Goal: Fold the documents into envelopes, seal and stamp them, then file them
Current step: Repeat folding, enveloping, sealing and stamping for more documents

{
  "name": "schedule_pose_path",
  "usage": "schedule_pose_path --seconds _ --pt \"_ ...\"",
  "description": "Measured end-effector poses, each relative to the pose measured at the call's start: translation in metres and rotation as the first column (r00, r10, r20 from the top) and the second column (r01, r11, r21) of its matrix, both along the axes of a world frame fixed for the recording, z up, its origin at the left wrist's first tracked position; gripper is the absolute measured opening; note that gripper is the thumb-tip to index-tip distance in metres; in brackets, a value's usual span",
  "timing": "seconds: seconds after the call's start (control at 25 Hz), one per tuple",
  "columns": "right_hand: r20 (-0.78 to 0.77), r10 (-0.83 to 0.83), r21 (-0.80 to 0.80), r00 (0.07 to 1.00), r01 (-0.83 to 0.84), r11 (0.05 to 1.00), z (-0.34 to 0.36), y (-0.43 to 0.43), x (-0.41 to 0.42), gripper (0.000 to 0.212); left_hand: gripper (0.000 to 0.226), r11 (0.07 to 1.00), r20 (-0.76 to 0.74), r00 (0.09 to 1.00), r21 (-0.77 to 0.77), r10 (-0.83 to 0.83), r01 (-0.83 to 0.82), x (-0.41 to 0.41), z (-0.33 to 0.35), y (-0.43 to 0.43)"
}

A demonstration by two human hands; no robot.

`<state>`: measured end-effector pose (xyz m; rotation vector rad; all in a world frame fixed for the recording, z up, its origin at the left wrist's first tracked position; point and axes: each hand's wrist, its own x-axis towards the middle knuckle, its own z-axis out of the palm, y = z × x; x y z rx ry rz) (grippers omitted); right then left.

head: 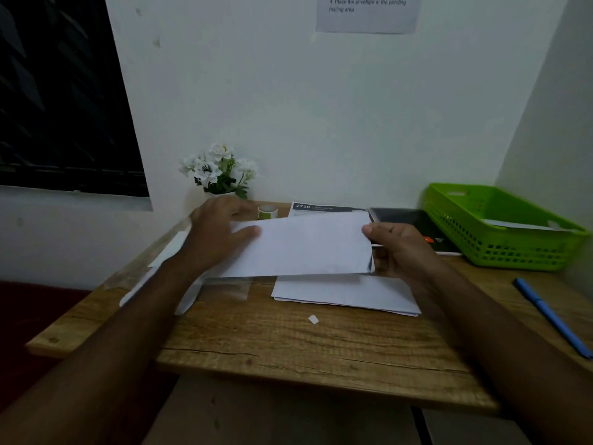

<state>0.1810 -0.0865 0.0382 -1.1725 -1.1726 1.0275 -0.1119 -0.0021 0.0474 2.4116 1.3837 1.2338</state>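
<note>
While held just above the wooden desk (288, 348), one white paper envelope (301, 248), left hand (218, 232) gripping its left end, right hand (398, 248) pinching its right edge, white sheets (346, 297) stacked beneath

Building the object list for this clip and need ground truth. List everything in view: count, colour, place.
held paper: 1, white, above desk centre, between both hands
paper stack: 1, white, on desk under held paper
printed form: 1, white with dark header, desk rear
notebook: 1, black, rear right, beside basket
basket: 1, green, right rear; white sheet inside
pen: 1, blue, desk right edge
flowers: 1 bunch, white, rear left by wall
roll: 1, white-green, beside flowers
scrap: 1, white, desk centre front
desk: 1, brown wood
notice: 1, pale grey, wall above
left hand: holds held paper's left end
right hand: grips its right end
</note>
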Motion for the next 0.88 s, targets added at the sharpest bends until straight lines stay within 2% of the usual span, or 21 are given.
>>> schedule_pose_path --seconds 0.04,0.12,0.2,0.32,0.44,0.6,0.88 --pt "0.004 -0.036 0.004 0.999 0.036 0.999 0.003 0.006 -0.001 0.021 0.054 0.997 -0.077 0.995 0.036 -0.071 0.074 0.014 0.001 -0.004" --pt "0.047 -0.089 0.022 0.995 0.088 0.996 0.005 0.018 -0.002 0.018 0.093 0.978 -0.241 0.95 0.011 -0.2 0.209 0.049 0.003 -0.012" --pt "0.066 -0.14 0.049 0.988 0.137 0.989 0.0 0.025 -0.001 0.013 0.117 0.968 -0.404 0.881 -0.042 -0.244 0.249 0.081 0.001 -0.012" --pt "-0.074 -0.099 0.042 0.992 0.103 0.994 -0.013 0.028 0.009 0.017 0.115 0.965 -0.511 0.838 0.058 -0.191 0.255 0.105 -0.009 -0.003" --pt "-0.196 0.055 0.001 0.979 -0.056 0.998 -0.015 0.026 0.02 0.031 0.108 0.955 -0.425 0.887 0.139 -0.181 0.261 0.105 -0.015 0.007" --pt "-0.187 0.162 0.015 0.969 -0.162 0.987 -0.012 0.025 0.021 0.026 0.108 0.949 -0.389 0.907 0.188 -0.163 0.252 0.096 -0.016 0.009" --pt "-0.075 0.166 0.024 0.983 -0.164 0.986 -0.016 0.023 0.016 0.031 0.109 0.943 -0.426 0.892 0.211 -0.148 0.258 0.093 -0.016 0.008"
